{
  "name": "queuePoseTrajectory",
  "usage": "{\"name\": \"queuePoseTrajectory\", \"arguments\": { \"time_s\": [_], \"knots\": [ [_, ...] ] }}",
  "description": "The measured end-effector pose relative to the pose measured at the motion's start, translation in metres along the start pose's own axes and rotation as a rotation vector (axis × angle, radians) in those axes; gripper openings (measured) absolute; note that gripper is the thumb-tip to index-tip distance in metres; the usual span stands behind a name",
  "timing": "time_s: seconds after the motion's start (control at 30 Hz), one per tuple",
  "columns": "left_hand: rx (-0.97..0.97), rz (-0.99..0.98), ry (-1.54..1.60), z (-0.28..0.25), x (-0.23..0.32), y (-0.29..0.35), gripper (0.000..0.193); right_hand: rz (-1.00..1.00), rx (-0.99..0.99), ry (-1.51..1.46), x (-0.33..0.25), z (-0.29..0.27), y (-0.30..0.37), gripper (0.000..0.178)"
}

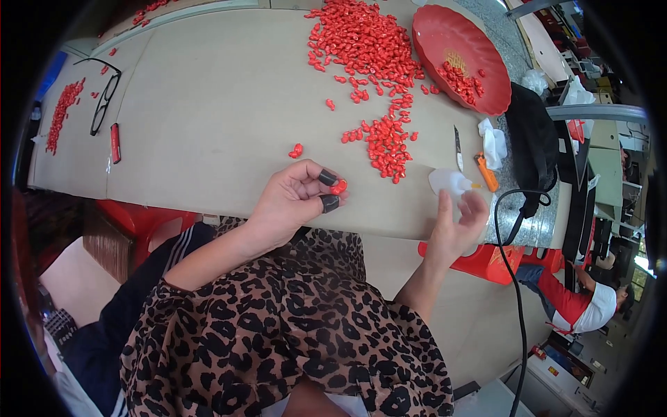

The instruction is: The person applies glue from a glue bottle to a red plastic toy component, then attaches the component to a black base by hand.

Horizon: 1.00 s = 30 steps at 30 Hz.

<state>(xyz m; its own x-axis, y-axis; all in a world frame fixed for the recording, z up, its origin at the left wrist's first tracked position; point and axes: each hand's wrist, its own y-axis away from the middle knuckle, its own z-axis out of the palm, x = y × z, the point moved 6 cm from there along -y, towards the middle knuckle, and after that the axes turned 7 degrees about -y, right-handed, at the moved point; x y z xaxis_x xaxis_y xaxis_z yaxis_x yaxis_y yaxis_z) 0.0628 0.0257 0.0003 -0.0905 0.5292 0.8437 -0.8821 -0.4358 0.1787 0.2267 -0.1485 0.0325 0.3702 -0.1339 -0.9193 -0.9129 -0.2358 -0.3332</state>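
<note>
My left hand (pixel 295 194), with black coverings on the thumb and a fingertip, pinches a small glossy red peanut-shaped piece (pixel 338 187) above the near edge of the table. Just beyond it lie a couple of similar loose pieces (pixel 297 150). To the right, my right hand (pixel 458 226) is open, fingers apart and curved, close to a white squeeze bottle (pixel 445 181) with a yellowish tip. Whether the fingers touch the bottle I cannot tell. A cluster of red pieces (pixel 389 147) lies between and beyond the hands.
A large red pile (pixel 361 38) and a scalloped red bowl (pixel 490 66) stand at the far side. Right of centre lie a thin blade (pixel 458 149), an orange-handled tool (pixel 486 172) and white tissue (pixel 493 144). Eyeglasses (pixel 104 104) and a red lighter-like object (pixel 115 142) lie left. A black cable (pixel 517 299) hangs right.
</note>
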Motion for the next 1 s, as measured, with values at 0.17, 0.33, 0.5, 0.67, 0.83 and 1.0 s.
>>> {"name": "queuePoseTrajectory", "arguments": {
  "time_s": [0.17,0.33,0.5,0.67,0.83,1.0],
  "knots": [
    [0.023,-0.053,-0.011,0.001,-0.003,0.0,0.021,-0.051,-0.113,0.157,-0.022,0.023,0.02,0.01],
    [-0.004,-0.041,0.023,0.001,-0.003,0.001,0.021,0.143,-0.307,0.195,-0.011,0.06,0.02,0.016],
    [-0.002,-0.063,-0.014,0.0,-0.005,0.001,0.016,0.117,-0.39,0.274,-0.01,0.062,0.012,0.013],
    [0.013,-0.055,-0.004,0.004,-0.005,0.003,0.014,0.156,-0.408,0.211,-0.005,0.055,0.014,0.009],
    [0.02,-0.093,0.033,0.007,-0.003,0.004,0.017,0.521,-0.444,-0.339,-0.005,0.059,0.031,0.008],
    [-0.001,-0.097,0.036,0.002,-0.008,0.0,0.02,0.755,-0.517,-0.88,0.0,0.081,0.044,0.004]
  ]
}}
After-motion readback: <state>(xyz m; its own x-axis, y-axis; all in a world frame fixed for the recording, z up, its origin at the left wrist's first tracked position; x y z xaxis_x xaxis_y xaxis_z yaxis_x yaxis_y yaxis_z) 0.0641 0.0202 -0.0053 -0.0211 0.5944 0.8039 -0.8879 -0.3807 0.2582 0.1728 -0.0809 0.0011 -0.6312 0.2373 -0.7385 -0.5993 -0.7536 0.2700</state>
